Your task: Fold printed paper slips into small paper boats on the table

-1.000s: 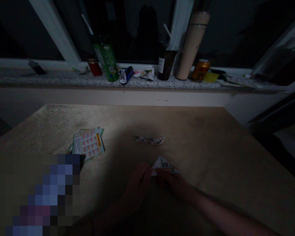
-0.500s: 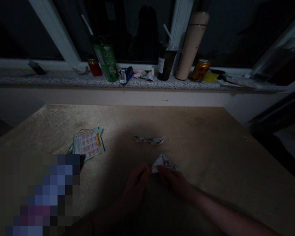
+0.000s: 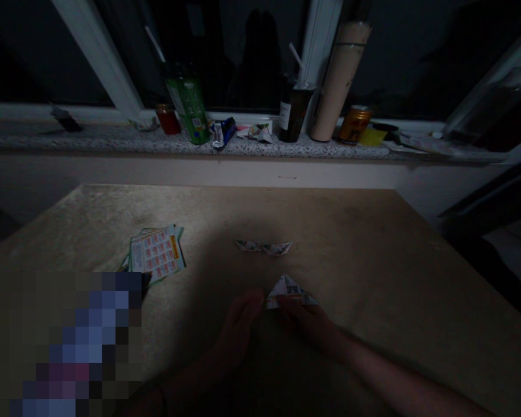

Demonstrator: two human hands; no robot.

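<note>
A printed sheet of paper folded into a triangle [image 3: 290, 287] stands near the middle of the table, its point facing away from me. My right hand [image 3: 308, 321] grips its lower edge, thumb across the front. Just off the paper's left corner is my left hand [image 3: 243, 315], holding nothing, with its fingers stretched forward and dim in shadow. Beyond both hands lies a narrow folded paper piece [image 3: 264, 248], shaped like a shallow boat. The undersides of both hands are hidden.
A stack of printed leaflets [image 3: 156, 252] lies on the left of the table [image 3: 351, 231]. Behind, a windowsill [image 3: 247, 149] carries a green cup [image 3: 191, 110], a dark cup [image 3: 292, 116], a tall beige cylinder [image 3: 339, 81] and a gold can [image 3: 355, 124]. Blurring covers the lower left.
My left hand has come slightly away from the paper's left corner. The folded triangle has shifted a little toward me, still in my right hand.
</note>
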